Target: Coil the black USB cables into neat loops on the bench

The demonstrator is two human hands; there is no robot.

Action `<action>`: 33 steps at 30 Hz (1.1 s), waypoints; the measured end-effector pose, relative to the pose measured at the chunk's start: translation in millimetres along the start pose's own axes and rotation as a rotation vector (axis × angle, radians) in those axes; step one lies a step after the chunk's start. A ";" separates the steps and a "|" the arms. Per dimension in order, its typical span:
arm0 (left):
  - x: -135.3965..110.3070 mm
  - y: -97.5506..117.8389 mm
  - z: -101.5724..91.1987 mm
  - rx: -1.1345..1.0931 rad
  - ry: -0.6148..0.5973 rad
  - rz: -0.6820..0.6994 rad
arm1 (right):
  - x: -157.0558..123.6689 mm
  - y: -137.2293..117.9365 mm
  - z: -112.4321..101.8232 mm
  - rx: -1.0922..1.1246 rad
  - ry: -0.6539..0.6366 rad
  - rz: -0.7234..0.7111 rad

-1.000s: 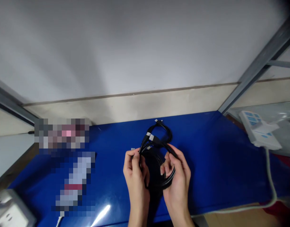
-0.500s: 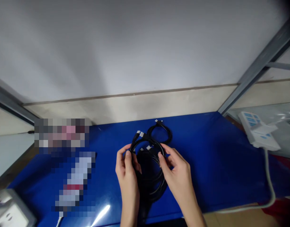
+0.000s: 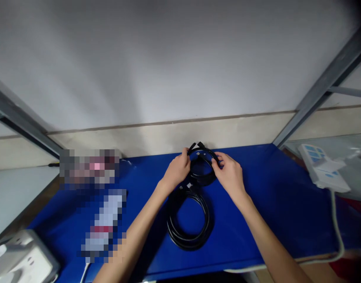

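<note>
Between my hands is a coiled black cable (image 3: 209, 152) with its connector ends at the top, above the far part of the blue tabletop (image 3: 151, 173). My left hand (image 3: 179, 167) grips its left side, fingers closed. On its right side, my right hand (image 3: 227, 169) pinches the loop between thumb and fingers. Beneath or just behind it is a second, smaller black cable coil (image 3: 204, 180), partly hidden by the held one. Nearer to me a larger black cable coil (image 3: 190, 245) lies flat, its light-tipped plugs at the top.
A pixelated pale oblong object (image 3: 105, 220) with a white cord lies at left, below another blurred item (image 3: 90, 169). A white socket block (image 3: 33, 259) stands front left. At right are a white power strip (image 3: 324, 169) and grey metal posts (image 3: 312, 90).
Both hands have moved away from me with the held cable coil, from over the large coil to over the small one at the back. The large coil now shows uncovered.
</note>
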State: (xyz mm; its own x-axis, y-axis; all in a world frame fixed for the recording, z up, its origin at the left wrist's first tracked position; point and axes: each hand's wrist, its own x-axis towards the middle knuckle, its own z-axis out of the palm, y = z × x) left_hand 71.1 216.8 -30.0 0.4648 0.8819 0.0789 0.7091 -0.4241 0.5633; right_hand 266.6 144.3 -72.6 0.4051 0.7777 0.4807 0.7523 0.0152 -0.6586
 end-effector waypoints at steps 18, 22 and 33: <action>6.7 -28.4 0.4 0.104 -0.115 0.041 | -8.5 27.5 13.4 -0.173 -0.120 0.000; -31.1 -24.2 -27.8 0.074 -0.020 -0.011 | -17.4 21.4 -6.4 -0.103 -0.036 0.037; -161.1 -9.9 15.5 0.176 0.022 -0.471 | -134.6 -26.7 -26.8 -0.046 -0.293 0.161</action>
State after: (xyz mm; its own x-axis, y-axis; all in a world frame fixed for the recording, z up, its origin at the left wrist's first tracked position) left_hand -2.6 75.7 -61.1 0.0629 0.9892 -0.1321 0.9187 -0.0056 0.3949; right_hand 205.9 22.3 -104.1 0.3595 0.9153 0.1814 0.7161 -0.1460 -0.6825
